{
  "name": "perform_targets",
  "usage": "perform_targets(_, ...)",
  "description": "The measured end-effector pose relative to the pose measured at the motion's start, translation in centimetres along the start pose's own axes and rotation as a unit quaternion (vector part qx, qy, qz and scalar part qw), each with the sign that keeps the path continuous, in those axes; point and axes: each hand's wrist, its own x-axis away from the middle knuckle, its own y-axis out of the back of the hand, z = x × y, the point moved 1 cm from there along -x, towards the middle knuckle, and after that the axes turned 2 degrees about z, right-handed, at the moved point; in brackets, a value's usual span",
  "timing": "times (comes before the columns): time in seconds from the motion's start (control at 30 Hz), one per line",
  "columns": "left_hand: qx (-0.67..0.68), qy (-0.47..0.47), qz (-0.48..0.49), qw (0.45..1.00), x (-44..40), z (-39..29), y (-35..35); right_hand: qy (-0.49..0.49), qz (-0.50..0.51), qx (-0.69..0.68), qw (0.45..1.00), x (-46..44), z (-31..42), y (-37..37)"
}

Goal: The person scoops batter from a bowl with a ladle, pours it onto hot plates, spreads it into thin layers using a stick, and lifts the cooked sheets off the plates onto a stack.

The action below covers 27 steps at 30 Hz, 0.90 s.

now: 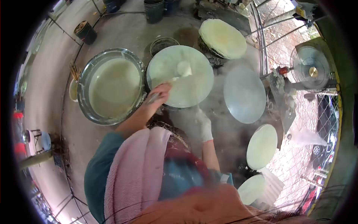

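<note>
My bare left hand is closed on the handle of a ladle-like tool, whose pale round end sits over the middle of a large round pan. A thin, whitish-green layer covers the pan. My right hand, in a white glove, is at the pan's near right edge. Its fingers are blurred by steam, and I cannot make out whether they hold anything. Left of the pan stands a wide metal basin of pale, milky liquid.
Steam drifts around a second round, greyish pan on the right. A pale round stack stands behind, and two pale discs lie at lower right. Dark buckets line the back. A fan and wire fence are at far right.
</note>
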Motion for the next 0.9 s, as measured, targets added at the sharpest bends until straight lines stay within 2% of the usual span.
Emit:
perform_targets(0.03, 0.127, 0.004, 0.008, 0.992, 1.2, -0.5, 1.8, 0.099, -0.031, -0.017, 0.994, -0.8, 0.2, 1.1)
perform_targets(0.07, 0.042, 0.006, 0.042, 0.998, 2.1, 0.0, 0.7, 0.016, -0.040, 0.009, 0.999, -0.9, 1.2, 2.0)
perform_targets(0.13, -0.127, 0.006, 0.097, 0.987, 5.3, 1.0, -3.2, 0.048, 0.006, 0.173, 0.984, -1.1, 0.2, 2.6)
perform_targets(0.17, -0.087, -0.008, 0.089, 0.992, 6.1, 0.4, -4.0, 0.069, 0.031, 0.252, 0.965, -1.5, -0.4, 2.6)
perform_targets(0.23, -0.006, -0.035, 0.071, 0.997, 8.3, -1.1, -5.3, 0.237, 0.101, 0.341, 0.904, -1.6, -2.0, 3.6)
perform_targets(0.27, 0.078, -0.046, 0.068, 0.994, 9.5, -1.2, -6.8, 0.245, 0.089, 0.338, 0.904, -1.4, -1.9, 3.5)
perform_targets(0.3, 0.053, -0.058, 0.044, 0.996, 10.9, -2.0, -6.3, 0.253, 0.076, 0.334, 0.905, -0.8, -1.1, 2.8)
perform_targets(0.37, 0.006, -0.083, -0.009, 0.996, 14.6, -4.4, -4.3, 0.110, -0.039, 0.243, 0.963, 0.3, 0.5, 1.6)
perform_targets(0.43, -0.180, -0.095, -0.138, 0.969, 18.6, -7.5, -2.5, 0.069, 0.061, 0.168, 0.981, 0.8, -1.3, 0.8)
perform_targets(0.47, -0.272, -0.091, -0.201, 0.937, 20.2, -9.2, -1.7, 0.047, 0.105, 0.126, 0.985, 1.4, -2.1, -0.3)
perform_targets(0.5, -0.393, -0.069, -0.273, 0.875, 21.7, -10.8, -0.7, 0.062, 0.101, 0.136, 0.984, 2.2, -3.0, -1.6)
perform_targets(0.57, -0.606, -0.012, -0.385, 0.696, 24.0, -14.1, 1.8, 0.096, 0.087, 0.159, 0.979, 4.1, -3.9, -4.3)
perform_targets(0.6, -0.755, 0.006, -0.373, 0.540, 25.1, -16.2, 4.5, 0.042, 0.021, 0.109, 0.993, 5.0, -4.6, -6.0)
perform_targets(0.67, -0.946, 0.034, -0.278, 0.164, 26.8, -20.5, 9.5, 0.043, -0.029, 0.057, 0.997, 8.4, -4.5, -11.0)
perform_targets(0.7, -0.949, 0.078, -0.258, 0.165, 26.2, -21.4, 8.4, 0.045, -0.056, 0.033, 0.997, 9.8, -4.9, -13.2)
perform_targets(0.77, -0.947, 0.164, -0.217, 0.169, 24.2, -21.7, 6.9, 0.102, -0.060, 0.088, 0.989, 11.2, -7.9, -16.1)
perform_targets(0.8, -0.957, 0.156, -0.205, 0.133, 23.1, -22.5, 7.7, 0.091, -0.064, 0.069, 0.991, 11.3, -10.2, -16.3)
perform_targets(0.83, -0.951, 0.138, -0.221, 0.166, 21.8, -23.8, 9.2, 0.080, -0.067, 0.051, 0.993, 11.8, -12.4, -16.1)
perform_targets(0.87, -0.943, 0.120, -0.239, 0.198, 20.6, -25.5, 11.0, 0.065, -0.079, 0.040, 0.994, 13.0, -11.7, -17.3)
perform_targets(0.9, -0.949, 0.124, -0.213, 0.196, 19.4, -27.4, 13.3, 0.050, -0.091, 0.028, 0.994, 14.2, -10.9, -18.6)
